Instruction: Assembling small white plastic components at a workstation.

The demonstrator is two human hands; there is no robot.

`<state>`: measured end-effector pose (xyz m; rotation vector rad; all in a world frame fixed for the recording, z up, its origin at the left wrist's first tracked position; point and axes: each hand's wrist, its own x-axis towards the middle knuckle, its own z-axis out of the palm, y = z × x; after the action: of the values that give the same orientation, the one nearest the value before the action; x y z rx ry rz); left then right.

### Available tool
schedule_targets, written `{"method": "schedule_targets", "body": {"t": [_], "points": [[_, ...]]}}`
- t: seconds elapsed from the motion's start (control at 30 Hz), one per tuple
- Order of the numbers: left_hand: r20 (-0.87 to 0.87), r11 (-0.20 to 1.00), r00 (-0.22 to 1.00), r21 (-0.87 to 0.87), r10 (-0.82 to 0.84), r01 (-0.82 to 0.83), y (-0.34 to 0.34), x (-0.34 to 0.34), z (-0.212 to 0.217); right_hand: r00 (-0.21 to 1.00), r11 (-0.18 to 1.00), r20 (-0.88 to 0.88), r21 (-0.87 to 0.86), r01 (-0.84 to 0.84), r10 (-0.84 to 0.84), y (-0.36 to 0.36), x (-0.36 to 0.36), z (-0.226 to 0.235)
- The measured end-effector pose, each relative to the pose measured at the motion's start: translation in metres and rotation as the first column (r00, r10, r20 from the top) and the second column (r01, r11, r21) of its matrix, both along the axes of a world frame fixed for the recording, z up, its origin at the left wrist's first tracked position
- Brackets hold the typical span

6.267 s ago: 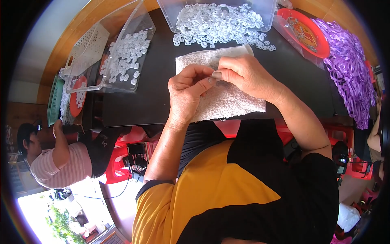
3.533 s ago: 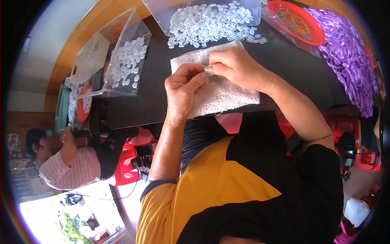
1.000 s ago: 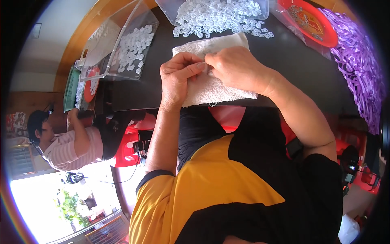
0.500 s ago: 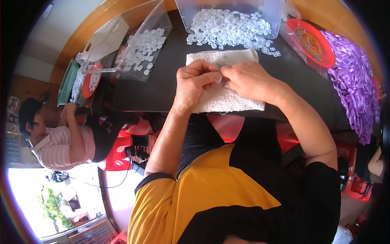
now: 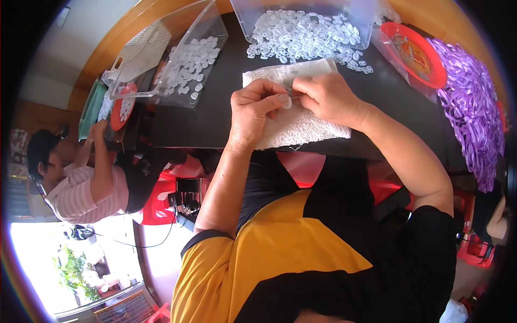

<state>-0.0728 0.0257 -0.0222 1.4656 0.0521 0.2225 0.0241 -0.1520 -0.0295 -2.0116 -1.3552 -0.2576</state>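
Over a folded cream towel (image 5: pixel 307 132), my two hands work close together. My left hand (image 5: pixel 250 110) is closed, pinching a small translucent white plastic piece (image 5: pixel 287 102) between thumb and forefinger. Just right of it, my right hand (image 5: pixel 334 99) is closed with bent fingertips near that piece; whatever it holds is hidden or too small to make out. Beyond the towel lies a heap of similar white plastic pieces (image 5: pixel 307 37), spilling from a clear plastic bin (image 5: pixel 240 21) onto the dark table.
At the left, a clear tray (image 5: pixel 211 81) holds more white pieces. A red dish (image 5: pixel 439 75) with small metal parts stands at the right, beside a hanging bundle of purple straps (image 5: pixel 471 107). Another person (image 5: pixel 86 188) sits at the left, near a green basket (image 5: pixel 91 110).
My right hand has drawn slightly away from my left fingertips and shifted up, so the white piece shows more clearly. The towel's right part has shifted a little.
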Motion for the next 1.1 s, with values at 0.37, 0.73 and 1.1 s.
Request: {"method": "schedule_targets", "body": {"t": [0.37,0.73,1.1], "points": [[0.007,1.0,1.0,-0.024,0.004,-0.004,-0.0002,-0.0002,0.0009,0.999,0.997,0.004,-0.067,-0.046,0.046,-0.0041,-0.002,0.0089],[-0.002,1.0,1.0,-0.005,0.019,-0.019,0.0005,-0.0008,-0.0005,0.999,0.998,0.019,-0.042,-0.039,0.04,-0.0018,-0.0003,0.002],[0.009,1.0,1.0,-0.025,0.017,-0.017,-0.0002,-0.0006,-0.0005,0.999,0.998,0.035,-0.049,-0.036,0.038,-0.0023,-0.0007,0.0051]]}}
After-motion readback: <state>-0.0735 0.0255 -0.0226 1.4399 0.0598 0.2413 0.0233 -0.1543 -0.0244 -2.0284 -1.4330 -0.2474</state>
